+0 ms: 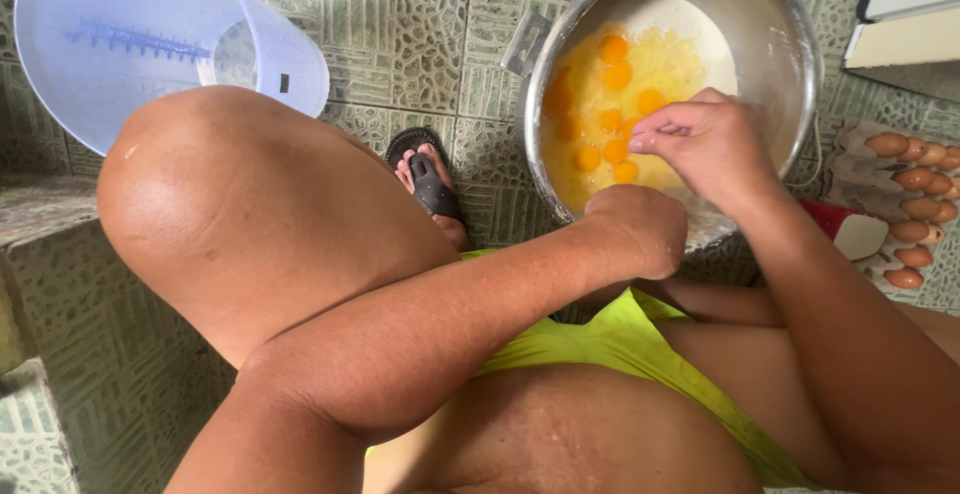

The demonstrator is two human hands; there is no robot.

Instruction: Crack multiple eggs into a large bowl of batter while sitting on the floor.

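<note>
Yellow egg yolks (612,104), about 10 of them, already float in the big metal pot (780,44) on the green tiled floor (400,34). Over the pot, the right hand (705,139) pinches its fingers together, maybe around a bit of shell. Closed in a fist, the left hand (640,229) rests by the rim. More brown eggs (910,194) wait in the tray nearby.
</note>
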